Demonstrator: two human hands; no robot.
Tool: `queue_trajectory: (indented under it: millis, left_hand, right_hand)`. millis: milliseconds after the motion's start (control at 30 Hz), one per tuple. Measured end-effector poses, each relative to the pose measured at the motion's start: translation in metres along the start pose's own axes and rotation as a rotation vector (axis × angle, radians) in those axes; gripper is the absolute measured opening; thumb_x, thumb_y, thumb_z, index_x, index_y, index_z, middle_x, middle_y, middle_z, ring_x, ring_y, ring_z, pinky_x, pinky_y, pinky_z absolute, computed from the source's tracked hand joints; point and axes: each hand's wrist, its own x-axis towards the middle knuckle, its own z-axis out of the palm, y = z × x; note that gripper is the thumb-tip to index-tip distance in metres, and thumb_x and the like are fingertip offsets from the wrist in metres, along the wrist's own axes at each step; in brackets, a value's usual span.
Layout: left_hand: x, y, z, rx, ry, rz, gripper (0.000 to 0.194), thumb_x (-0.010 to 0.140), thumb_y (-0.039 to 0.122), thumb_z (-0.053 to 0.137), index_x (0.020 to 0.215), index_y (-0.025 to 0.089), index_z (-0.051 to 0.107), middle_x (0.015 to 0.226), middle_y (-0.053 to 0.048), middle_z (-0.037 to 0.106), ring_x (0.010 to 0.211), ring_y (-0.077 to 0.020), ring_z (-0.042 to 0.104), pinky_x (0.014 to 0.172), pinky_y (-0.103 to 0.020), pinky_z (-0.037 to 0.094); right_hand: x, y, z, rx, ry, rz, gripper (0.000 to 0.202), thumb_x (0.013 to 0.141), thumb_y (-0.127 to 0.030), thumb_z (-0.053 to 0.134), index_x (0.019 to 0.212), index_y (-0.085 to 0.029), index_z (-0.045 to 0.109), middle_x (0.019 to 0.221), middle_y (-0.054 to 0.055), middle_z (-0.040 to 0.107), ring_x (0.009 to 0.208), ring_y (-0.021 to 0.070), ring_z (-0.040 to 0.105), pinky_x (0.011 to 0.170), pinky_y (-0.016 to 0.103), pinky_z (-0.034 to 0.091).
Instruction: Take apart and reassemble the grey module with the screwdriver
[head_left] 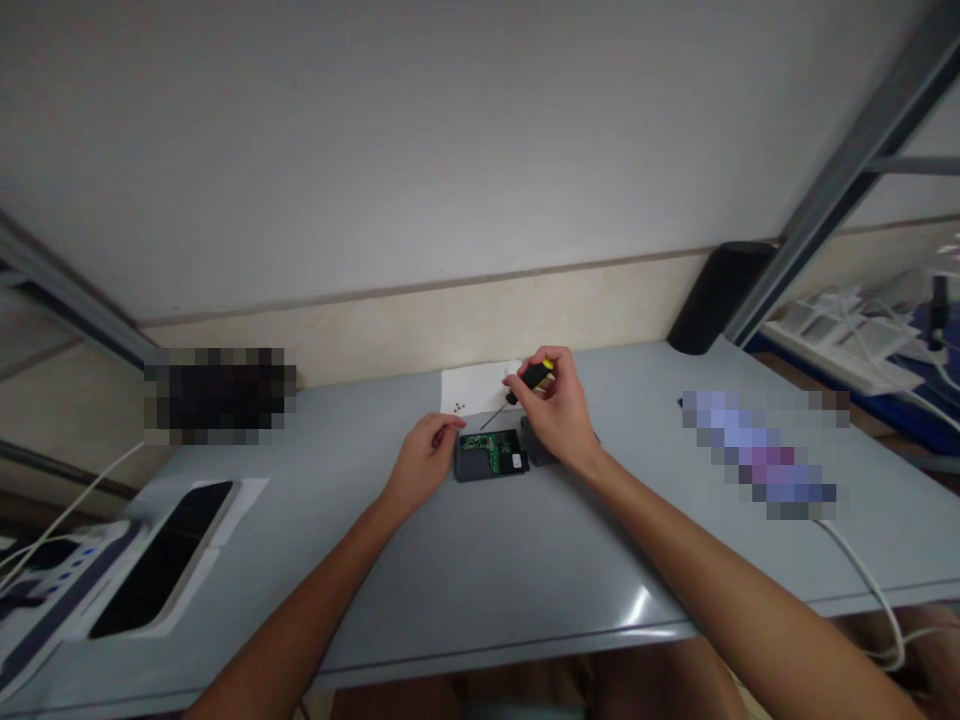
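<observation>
A small dark grey device case [472, 464] lies opened on the table, with a green circuit board [494, 455] showing inside it. My right hand [559, 410] is closed around a screwdriver [534, 376] with a black and yellow handle. Its thin shaft slants down to the left, and the tip is by the case's upper edge. My left hand [426, 455] rests at the upper left corner of the case, thumb and fingers pinched together; whatever is between them is too small to make out. Partly hidden under my right hand is another dark grey piece [537, 440].
Behind the case lies a white paper [476, 385] bearing several tiny dark bits [458, 407], probably screws. A phone [169, 560] and a power strip [56, 600] are at the left. A black cylinder [716, 297] stands back right; a white cable [862, 570] hangs over the front edge.
</observation>
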Motion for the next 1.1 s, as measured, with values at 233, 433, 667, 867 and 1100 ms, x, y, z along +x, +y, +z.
queue_trajectory:
  millis: [233,433,667,867,1100]
  left_hand:
    - [0.005,0.012,-0.002,0.075,-0.104,0.110,0.023,0.105,0.018,0.049,0.090,0.021,0.066,0.097,-0.007,0.072,0.099,-0.0238,0.068,0.096,-0.040,0.055]
    - [0.002,0.014,-0.002,0.119,-0.106,0.123,0.026,0.106,0.019,0.047,0.088,0.021,0.066,0.095,-0.007,0.070,0.097,-0.0247,0.067,0.095,-0.042,0.055]
    - [0.001,0.014,0.000,0.143,-0.101,0.130,0.025,0.106,0.018,0.048,0.090,0.020,0.068,0.096,-0.008,0.070,0.098,-0.0255,0.066,0.095,-0.043,0.054]
    - [0.000,0.014,0.000,0.143,-0.097,0.123,0.025,0.106,0.018,0.049,0.091,0.020,0.069,0.097,-0.008,0.070,0.099,-0.0250,0.067,0.095,-0.042,0.055]
    - [0.001,0.011,0.001,0.148,-0.110,0.125,0.026,0.106,0.017,0.048,0.091,0.019,0.068,0.097,-0.008,0.070,0.100,-0.0250,0.067,0.096,-0.042,0.054]
  right_hand:
    - [-0.013,0.005,0.014,0.054,-0.082,-0.016,0.037,0.094,-0.041,0.077,0.111,-0.030,0.047,0.104,0.000,0.064,0.086,0.0154,0.065,0.076,0.033,0.058]
    - [-0.012,0.010,0.014,0.033,-0.092,-0.014,0.036,0.093,-0.041,0.079,0.110,-0.030,0.049,0.105,0.001,0.065,0.089,0.0171,0.064,0.075,0.034,0.057]
    - [-0.014,0.011,0.016,0.080,-0.096,-0.016,0.038,0.092,-0.040,0.080,0.110,-0.030,0.048,0.103,-0.001,0.065,0.083,0.0152,0.065,0.073,0.033,0.056]
    - [-0.015,0.007,0.015,0.017,-0.084,-0.041,0.037,0.092,-0.039,0.080,0.111,-0.030,0.049,0.104,0.000,0.067,0.086,0.0161,0.065,0.072,0.033,0.054]
    - [-0.015,0.006,0.014,-0.054,-0.079,-0.098,0.032,0.093,-0.035,0.078,0.111,-0.029,0.053,0.103,0.001,0.067,0.092,0.0176,0.065,0.077,0.033,0.055]
